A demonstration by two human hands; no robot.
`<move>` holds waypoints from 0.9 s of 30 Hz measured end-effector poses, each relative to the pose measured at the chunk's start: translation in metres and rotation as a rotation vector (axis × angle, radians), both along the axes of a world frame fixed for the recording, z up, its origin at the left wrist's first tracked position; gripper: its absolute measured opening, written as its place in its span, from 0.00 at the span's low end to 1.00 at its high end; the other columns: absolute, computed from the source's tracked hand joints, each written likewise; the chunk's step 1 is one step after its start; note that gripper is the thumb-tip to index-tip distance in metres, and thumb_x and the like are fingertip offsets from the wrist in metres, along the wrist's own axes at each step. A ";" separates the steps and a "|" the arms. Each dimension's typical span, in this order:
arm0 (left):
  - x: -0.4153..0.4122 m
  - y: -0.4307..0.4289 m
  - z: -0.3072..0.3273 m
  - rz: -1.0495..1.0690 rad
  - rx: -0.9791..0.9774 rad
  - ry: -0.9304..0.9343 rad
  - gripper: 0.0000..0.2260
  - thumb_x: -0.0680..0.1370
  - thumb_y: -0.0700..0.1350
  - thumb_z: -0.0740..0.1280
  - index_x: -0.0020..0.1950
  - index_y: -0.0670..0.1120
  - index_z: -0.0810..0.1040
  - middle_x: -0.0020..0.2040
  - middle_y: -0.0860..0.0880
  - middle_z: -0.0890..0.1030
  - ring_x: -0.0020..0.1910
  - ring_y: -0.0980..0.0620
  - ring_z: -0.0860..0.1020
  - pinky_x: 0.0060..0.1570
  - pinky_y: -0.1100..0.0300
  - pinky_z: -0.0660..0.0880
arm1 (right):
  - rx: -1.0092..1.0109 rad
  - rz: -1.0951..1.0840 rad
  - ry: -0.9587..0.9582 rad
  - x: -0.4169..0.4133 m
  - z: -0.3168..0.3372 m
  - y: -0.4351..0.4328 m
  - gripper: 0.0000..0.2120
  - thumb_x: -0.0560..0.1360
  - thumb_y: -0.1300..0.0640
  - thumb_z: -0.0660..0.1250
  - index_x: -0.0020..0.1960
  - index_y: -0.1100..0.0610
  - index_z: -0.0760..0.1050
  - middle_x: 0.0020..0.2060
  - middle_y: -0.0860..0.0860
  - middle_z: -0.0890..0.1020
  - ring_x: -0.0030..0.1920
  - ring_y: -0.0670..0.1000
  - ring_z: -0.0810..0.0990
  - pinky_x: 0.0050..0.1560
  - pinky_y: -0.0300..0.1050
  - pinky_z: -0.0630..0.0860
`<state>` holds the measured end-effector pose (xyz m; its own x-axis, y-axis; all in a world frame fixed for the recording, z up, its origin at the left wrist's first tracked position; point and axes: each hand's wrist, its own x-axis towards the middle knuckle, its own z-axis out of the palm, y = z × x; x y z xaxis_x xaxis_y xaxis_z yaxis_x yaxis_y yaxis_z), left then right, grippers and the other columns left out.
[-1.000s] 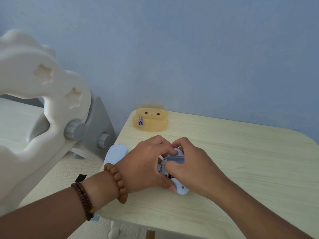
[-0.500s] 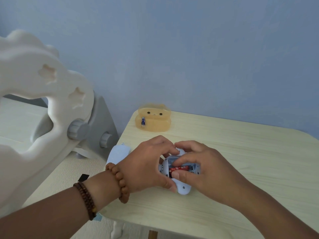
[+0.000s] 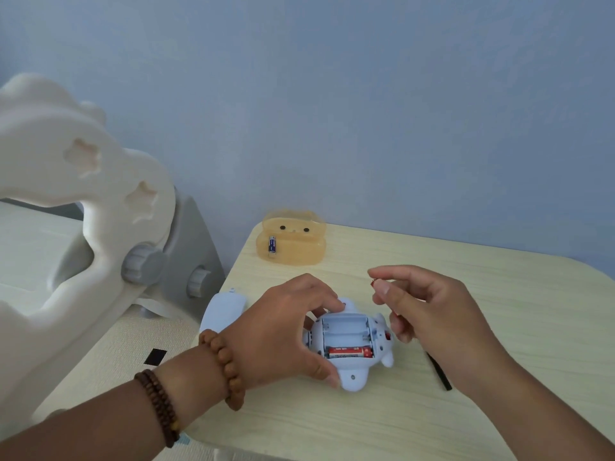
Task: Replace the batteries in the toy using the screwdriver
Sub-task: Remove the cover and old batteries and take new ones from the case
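The right hand (image 3: pixel 429 314) is hovering above the surface (image 3: pixel 466 294) with its thumb and forefinger closed together on a small red battery (image 3: pixel 374 283), of which only the tip is showing at the fingers (image 3: pixel 382 287); the rest is hidden in the hand. The left hand (image 3: pixel 276 331) is resting on the pale blue toy (image 3: pixel 352 347), its fingers curled over the far edge and its thumb pressing the near edge, so it is clamping the toy down against the surface. The toy is lying underside up near the front middle of the surface, between the 2 hands, with its battery compartment (image 3: pixel 346 334) open. 1 red and gold battery (image 3: pixel 350 352) is sitting in the nearest slot, and the 2 slots behind it are showing bare springs and contacts. A thin black rod (image 3: pixel 439 371), possibly the screwdriver, is lying on the surface just right of the toy, partly under the right wrist. A pale blue piece (image 3: pixel 221 307) is lying at the left edge of the surface, beside the left wrist, which is wearing 2 beaded bracelets (image 3: pixel 226 367). At the far left corner a translucent orange container (image 3: pixel 293 244) with 2 dot eyes is holding 1 blue battery (image 3: pixel 272 245) standing upright. A large cream-coloured plastic frame (image 3: pixel 66 201) is standing left of the surface.
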<state>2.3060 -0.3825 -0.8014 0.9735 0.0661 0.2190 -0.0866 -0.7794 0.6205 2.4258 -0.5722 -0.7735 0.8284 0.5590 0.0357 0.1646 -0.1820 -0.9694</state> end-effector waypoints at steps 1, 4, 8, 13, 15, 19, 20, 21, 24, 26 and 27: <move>0.000 0.000 0.001 -0.002 -0.003 0.003 0.34 0.60 0.56 0.82 0.62 0.53 0.77 0.60 0.60 0.74 0.57 0.61 0.73 0.52 0.69 0.76 | 0.030 0.007 0.085 0.003 -0.001 0.000 0.07 0.76 0.59 0.73 0.52 0.50 0.86 0.42 0.57 0.86 0.29 0.49 0.79 0.31 0.40 0.78; 0.000 -0.001 0.001 -0.005 -0.019 0.006 0.33 0.60 0.56 0.82 0.62 0.52 0.77 0.60 0.59 0.74 0.57 0.60 0.74 0.52 0.68 0.76 | 0.146 0.029 0.313 0.015 -0.002 -0.001 0.16 0.69 0.60 0.76 0.56 0.60 0.84 0.48 0.63 0.87 0.39 0.55 0.87 0.39 0.42 0.84; 0.000 -0.001 0.002 -0.006 -0.010 0.011 0.33 0.60 0.57 0.82 0.62 0.53 0.76 0.60 0.59 0.74 0.57 0.60 0.74 0.52 0.68 0.76 | 0.236 0.111 0.461 0.029 0.005 -0.001 0.23 0.65 0.68 0.74 0.60 0.68 0.79 0.53 0.65 0.86 0.52 0.59 0.88 0.49 0.44 0.85; 0.001 0.000 0.002 -0.007 -0.026 0.009 0.33 0.60 0.56 0.82 0.62 0.53 0.76 0.60 0.59 0.74 0.57 0.60 0.74 0.52 0.67 0.77 | -0.010 0.122 0.089 0.039 0.018 0.019 0.21 0.63 0.60 0.82 0.55 0.58 0.84 0.50 0.57 0.87 0.47 0.58 0.89 0.49 0.48 0.86; 0.002 0.000 0.002 -0.012 -0.022 0.008 0.32 0.60 0.56 0.82 0.61 0.54 0.76 0.59 0.60 0.74 0.57 0.60 0.74 0.52 0.66 0.77 | -0.196 0.117 -0.202 0.044 0.021 0.039 0.21 0.61 0.50 0.84 0.52 0.50 0.83 0.46 0.48 0.87 0.42 0.51 0.88 0.43 0.42 0.84; 0.002 0.003 0.002 -0.028 -0.002 0.010 0.31 0.60 0.59 0.81 0.61 0.55 0.76 0.59 0.61 0.73 0.57 0.59 0.75 0.54 0.63 0.77 | -0.314 0.197 -0.483 0.055 0.017 0.097 0.26 0.59 0.39 0.83 0.53 0.45 0.81 0.44 0.44 0.83 0.38 0.44 0.79 0.38 0.37 0.74; 0.002 0.004 0.002 -0.030 0.007 0.010 0.32 0.61 0.59 0.81 0.61 0.55 0.76 0.59 0.61 0.73 0.57 0.59 0.75 0.54 0.64 0.77 | -0.315 0.227 -0.498 0.058 0.014 0.112 0.27 0.59 0.39 0.83 0.53 0.45 0.80 0.44 0.44 0.82 0.37 0.43 0.77 0.38 0.38 0.73; 0.002 0.005 0.002 -0.031 0.016 0.009 0.32 0.61 0.59 0.81 0.62 0.56 0.75 0.60 0.61 0.73 0.57 0.60 0.75 0.54 0.64 0.77 | -0.321 0.250 -0.515 0.060 0.011 0.126 0.28 0.58 0.39 0.83 0.54 0.47 0.80 0.44 0.45 0.82 0.36 0.43 0.76 0.39 0.40 0.73; 0.001 0.007 0.002 -0.033 0.025 0.025 0.32 0.61 0.60 0.81 0.63 0.56 0.75 0.61 0.61 0.72 0.57 0.59 0.75 0.55 0.63 0.76 | -0.366 0.282 -0.567 0.067 0.000 0.162 0.28 0.59 0.39 0.83 0.53 0.49 0.80 0.42 0.45 0.79 0.38 0.44 0.75 0.41 0.43 0.74; 0.000 0.008 0.002 -0.039 0.023 0.027 0.32 0.62 0.59 0.81 0.63 0.56 0.75 0.61 0.60 0.72 0.57 0.58 0.75 0.56 0.62 0.76 | -0.409 0.285 -0.589 0.070 -0.008 0.177 0.28 0.59 0.39 0.83 0.53 0.50 0.80 0.41 0.44 0.77 0.40 0.46 0.76 0.42 0.44 0.74; 0.000 0.009 0.002 -0.040 0.019 0.023 0.32 0.62 0.58 0.81 0.63 0.56 0.75 0.61 0.60 0.72 0.57 0.58 0.75 0.56 0.62 0.76 | -0.435 0.288 -0.597 0.072 -0.011 0.182 0.29 0.58 0.39 0.83 0.54 0.50 0.80 0.41 0.44 0.76 0.41 0.46 0.76 0.43 0.44 0.74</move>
